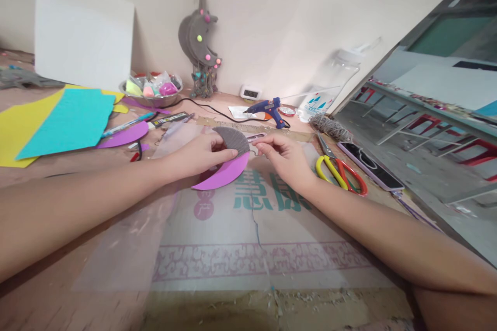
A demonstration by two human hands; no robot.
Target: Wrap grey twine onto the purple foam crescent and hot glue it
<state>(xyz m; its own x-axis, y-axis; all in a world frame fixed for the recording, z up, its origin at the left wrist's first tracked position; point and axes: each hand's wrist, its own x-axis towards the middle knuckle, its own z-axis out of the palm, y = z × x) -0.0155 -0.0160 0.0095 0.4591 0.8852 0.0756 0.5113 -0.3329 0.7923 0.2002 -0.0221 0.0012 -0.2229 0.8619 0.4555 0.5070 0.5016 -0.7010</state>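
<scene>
A purple foam crescent (225,175), partly wound with grey yarn (232,139), lies on a printed cardboard sheet (248,227). My left hand (198,155) grips the crescent, thumb pressed on the wound grey part. My right hand (283,155) sits just to its right, fingers pinched on a thin strand of the yarn near the crescent's upper tip.
Scissors with yellow and red handles (339,173), a phone (370,165) and a grey yarn ball (330,126) lie to the right. A blue glue gun (267,109), a bowl of pompoms (153,90), a finished grey moon ornament (200,41) stand behind. Teal and yellow foam sheets (66,119) lie left.
</scene>
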